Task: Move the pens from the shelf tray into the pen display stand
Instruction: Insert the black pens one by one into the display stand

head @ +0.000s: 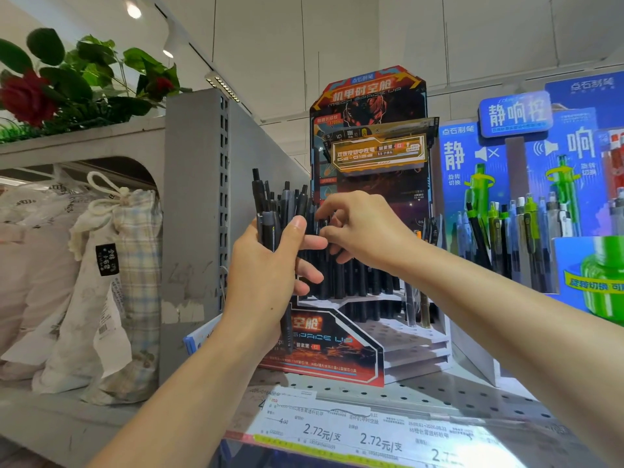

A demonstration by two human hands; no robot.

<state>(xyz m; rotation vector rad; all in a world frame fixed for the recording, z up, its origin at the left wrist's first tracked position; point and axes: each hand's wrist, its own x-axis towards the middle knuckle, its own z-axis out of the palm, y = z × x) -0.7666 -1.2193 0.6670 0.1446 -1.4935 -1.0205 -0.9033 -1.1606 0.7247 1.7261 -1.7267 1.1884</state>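
Observation:
My left hand (270, 268) grips a bundle of several black pens (275, 211) upright in front of the pen display stand (368, 211). The stand is a red, black and orange cardboard unit on the perforated shelf. Black pens (354, 282) stand in its stepped rows. My right hand (361, 231) reaches across to the top of the bundle, and its curled fingertips pinch one pen there. The shelf tray is not in sight.
A blue display with green and grey pens (526, 231) stands to the right. A grey shelf upright (202, 214) rises left of the stand, with cloth bags (101, 282) beyond it. Price labels (354, 434) line the shelf's front edge. Artificial roses (30, 99) sit above.

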